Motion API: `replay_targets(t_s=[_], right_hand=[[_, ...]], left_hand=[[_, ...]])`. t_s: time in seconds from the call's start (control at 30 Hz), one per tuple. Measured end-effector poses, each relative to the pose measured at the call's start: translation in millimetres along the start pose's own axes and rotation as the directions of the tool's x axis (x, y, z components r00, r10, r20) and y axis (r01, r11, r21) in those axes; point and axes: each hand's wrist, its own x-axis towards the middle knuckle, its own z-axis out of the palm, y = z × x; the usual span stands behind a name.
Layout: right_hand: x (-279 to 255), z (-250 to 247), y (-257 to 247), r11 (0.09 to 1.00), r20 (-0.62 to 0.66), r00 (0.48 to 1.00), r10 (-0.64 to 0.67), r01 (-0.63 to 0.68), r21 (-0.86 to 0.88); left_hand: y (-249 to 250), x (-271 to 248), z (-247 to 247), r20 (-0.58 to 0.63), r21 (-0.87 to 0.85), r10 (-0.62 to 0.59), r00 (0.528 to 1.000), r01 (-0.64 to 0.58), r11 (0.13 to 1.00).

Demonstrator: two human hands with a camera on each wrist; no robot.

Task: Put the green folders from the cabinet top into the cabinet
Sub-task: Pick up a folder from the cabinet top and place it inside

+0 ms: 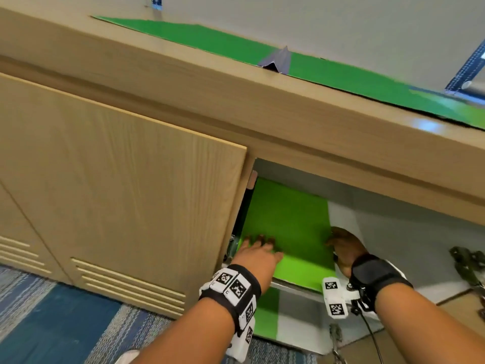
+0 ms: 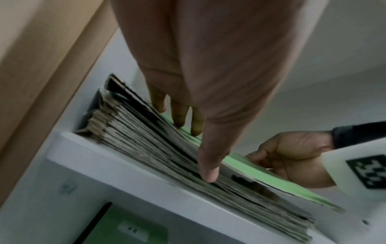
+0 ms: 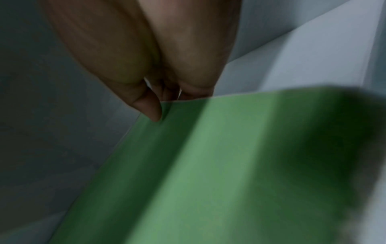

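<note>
Cabinet door [image 1: 118,179] on the left is shut, and next to it the open compartment has a stack of green folders [image 1: 286,227] lying on the white shelf [image 2: 129,171]. Left hand [image 1: 258,252] lies flat on the top folder, fingers straight. Right hand [image 1: 345,246] pinches the stack's right edge, thumb on top. More green folders [image 1: 236,46] sit up on the cabinet top [image 1: 183,82].

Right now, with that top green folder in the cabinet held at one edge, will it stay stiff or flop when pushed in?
Likely floppy: the top green folder is a thin sheet, and its cover bows in the right wrist view. It probably slides easily on the stack. The left hand resting flat on it should keep it from buckling while the right hand pinches its edge.
</note>
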Motion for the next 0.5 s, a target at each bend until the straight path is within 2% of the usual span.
replay_targets(t_s=[0.27,0.4,0.5], right_hand=[[-0.7,11.8,1.6,0.991,0.015,0.995,0.102,-0.1,-0.085],[-13.0,31.7,-9.4,0.992,0.024,0.999,0.047,-0.044,-0.118],[-8.6,42.6,-3.9,0.973,0.028,0.999,0.042,-0.034,-0.23]], left_hand=[[-2.1,5.3,-3.9,0.01,0.004,-0.043,0.999,0.042,0.999],[-6.7,8.6,-5.0,0.051,0.009,-0.037,0.998,0.037,0.999],[-10.1,10.0,-2.4,0.053,0.002,-0.023,0.998,0.023,1.0]])
